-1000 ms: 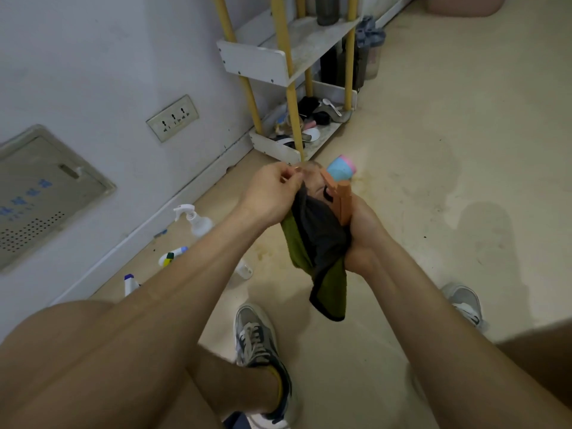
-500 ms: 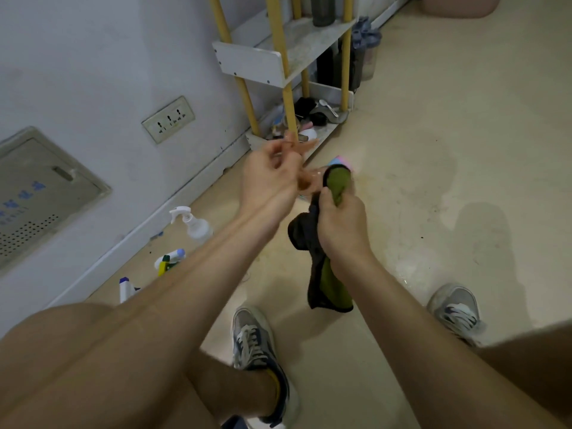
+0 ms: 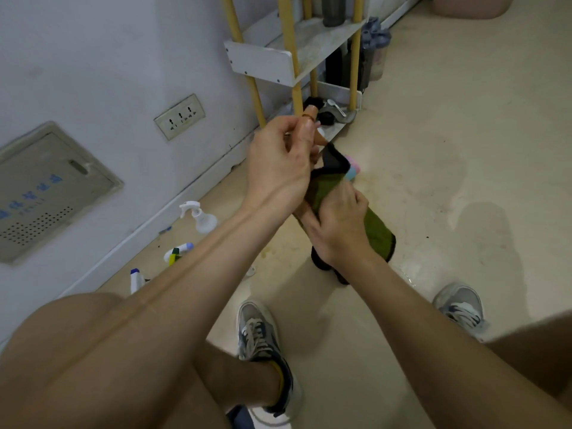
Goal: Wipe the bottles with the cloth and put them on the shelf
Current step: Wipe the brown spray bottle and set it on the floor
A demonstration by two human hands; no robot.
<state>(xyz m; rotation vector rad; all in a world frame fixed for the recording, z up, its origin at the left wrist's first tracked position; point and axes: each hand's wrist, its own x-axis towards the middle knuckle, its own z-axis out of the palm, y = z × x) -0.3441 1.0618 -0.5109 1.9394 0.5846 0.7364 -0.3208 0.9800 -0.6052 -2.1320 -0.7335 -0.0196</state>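
My left hand (image 3: 278, 162) grips the upper part of an orange bottle (image 3: 308, 126) and holds it above the floor. My right hand (image 3: 337, 227) grips a green and black cloth (image 3: 376, 232) wrapped round the bottle's lower part, which it hides. The yellow-posted white shelf (image 3: 263, 61) stands against the wall just beyond my hands, with a dark bottle (image 3: 332, 9) on its upper board.
Loose on the floor by the wall lie a clear spray bottle (image 3: 199, 216), a white tube with green and yellow (image 3: 176, 252) and a blue-capped white bottle (image 3: 136, 280). A pink and blue cup (image 3: 353, 170) peeks out behind the cloth. My shoes (image 3: 260, 339) stand below.
My left hand has closed round the bottle's top and lifted slightly. My right hand has slid down the bottle with the cloth, which now spreads out to the right.
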